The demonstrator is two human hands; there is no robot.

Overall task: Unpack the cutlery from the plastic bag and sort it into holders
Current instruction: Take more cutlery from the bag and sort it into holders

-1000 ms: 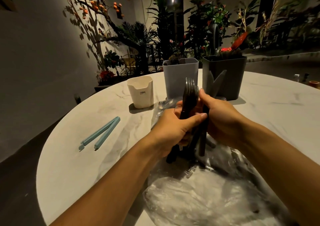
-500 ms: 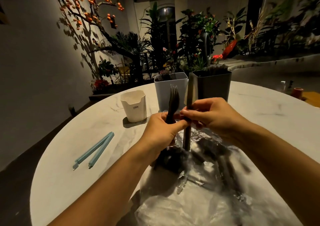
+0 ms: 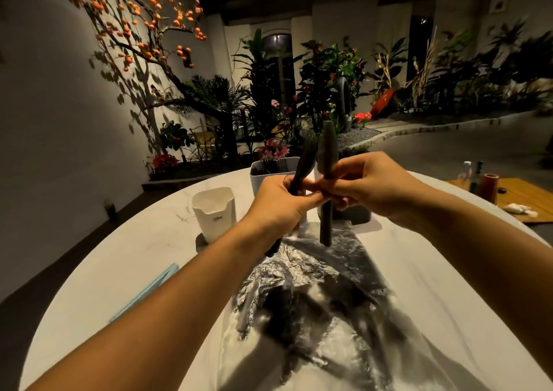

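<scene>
My left hand (image 3: 279, 203) grips a bunch of dark forks (image 3: 305, 158), tines up. My right hand (image 3: 363, 185) pinches a dark knife (image 3: 326, 181) held upright beside them, its handle hanging below my fingers. Both hands are raised above the crumpled clear plastic bag (image 3: 314, 301), which lies on the white round table (image 3: 149, 256) with more dark cutlery inside. A white holder (image 3: 214, 212) stands at the left. A grey holder (image 3: 269, 172) with cutlery in it stands behind my left hand. A dark holder (image 3: 354, 214) is mostly hidden behind my right hand.
A light blue bag clip (image 3: 146, 292) lies on the table at the left, partly under my left forearm. A wooden table (image 3: 520, 196) with small bottles and a cup stands at the right. Plants and a branch with orange fruit fill the background.
Both hands have lifted higher off the bag. My right hand has drawn the knife apart from the forks in my left hand. The view has tilted upward.
</scene>
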